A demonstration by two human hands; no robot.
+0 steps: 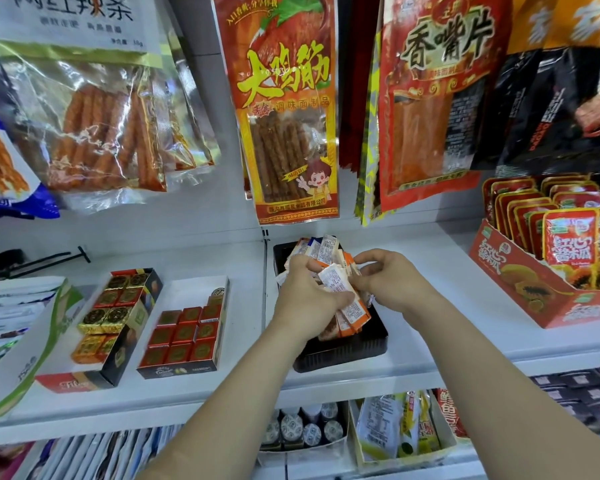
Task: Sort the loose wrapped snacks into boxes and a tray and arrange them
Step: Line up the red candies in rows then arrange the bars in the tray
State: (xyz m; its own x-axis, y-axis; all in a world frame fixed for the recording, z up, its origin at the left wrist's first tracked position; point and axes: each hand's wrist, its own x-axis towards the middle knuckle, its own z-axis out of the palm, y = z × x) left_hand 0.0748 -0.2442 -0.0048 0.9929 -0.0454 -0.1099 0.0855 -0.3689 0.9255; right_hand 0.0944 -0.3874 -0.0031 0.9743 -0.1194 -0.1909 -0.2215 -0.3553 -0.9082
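On white shelf (440, 306), black tray (343, 355), left hand (302, 299) and right hand (392, 278) gripping snack packets (333, 280) (bags (291, 116) above)

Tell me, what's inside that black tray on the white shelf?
Small orange-and-white wrapped snack sticks lie in the black plastic tray. The left hand and right hand both grip bunches of them. The hands and packets cover the tray's floor, so anything underneath is hidden.

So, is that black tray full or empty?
Partly full: orange-and-white packets lie in the tray, whose near end shows bare floor.
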